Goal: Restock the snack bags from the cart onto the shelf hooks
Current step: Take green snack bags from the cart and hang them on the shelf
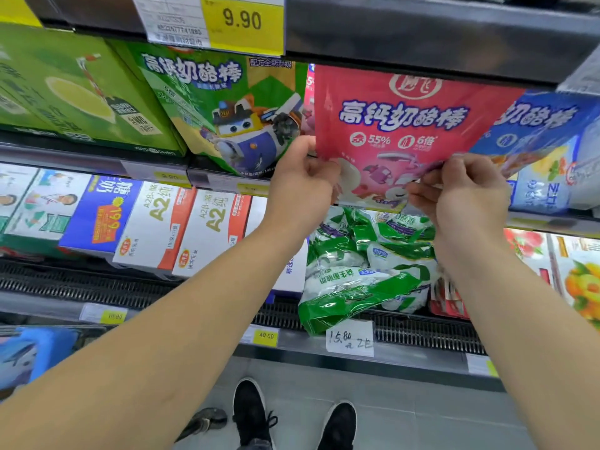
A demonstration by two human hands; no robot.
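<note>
Left hand (300, 177), right hand (467, 193) pinch pink bag (399, 125) | green bag (227, 105) beside

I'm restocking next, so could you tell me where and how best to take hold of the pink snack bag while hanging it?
Judging by this view, grip the pink snack bag at its two lower corners from below, as the left hand and right hand do: it is flat and floppy, and its top sits under the shelf edge.

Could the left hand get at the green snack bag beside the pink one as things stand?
Probably not yet: the left hand pinches the pink bag's lower left edge. The green bag hangs just to its left with nothing between, so once it lets go the way looks free.
</note>
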